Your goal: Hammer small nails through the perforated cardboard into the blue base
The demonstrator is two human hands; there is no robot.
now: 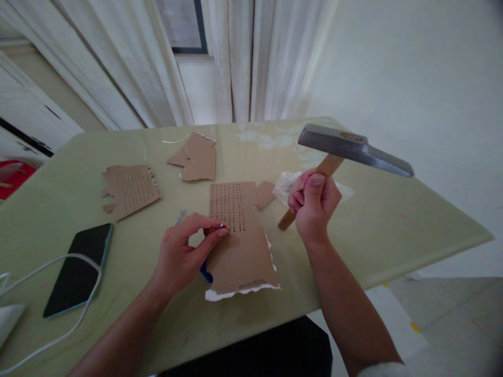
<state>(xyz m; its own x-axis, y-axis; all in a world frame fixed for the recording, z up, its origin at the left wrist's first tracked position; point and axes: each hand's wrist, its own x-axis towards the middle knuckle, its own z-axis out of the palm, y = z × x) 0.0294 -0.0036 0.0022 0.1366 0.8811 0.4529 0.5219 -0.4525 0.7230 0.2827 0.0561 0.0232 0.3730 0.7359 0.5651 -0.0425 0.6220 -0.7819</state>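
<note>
My right hand (pixel 318 207) is wrapped round the wooden handle of a hammer (pixel 334 141), its steel head raised above the table. Between thumb and forefinger, my left hand (pixel 183 254) pinches a small nail (pixel 221 225) over a piece of cardboard (pixel 241 256). Rows of small dark holes cover the upper part of that cardboard; its lower part is plain, with torn white edges. The nail's tip sits close to the lowest row, but I cannot tell whether it touches. Something blue (pixel 206 273) pokes out from under the cardboard's left edge.
On the greenish table (pixel 306 283) lie another holed cardboard piece (pixel 133 191), a torn cardboard scrap (pixel 200 159) and a smaller scrap (pixel 266 195). A clear plastic bag (pixel 285 186) lies behind my right hand. At left, a white cable (pixel 84 309) crosses a dark tablet (pixel 74 277).
</note>
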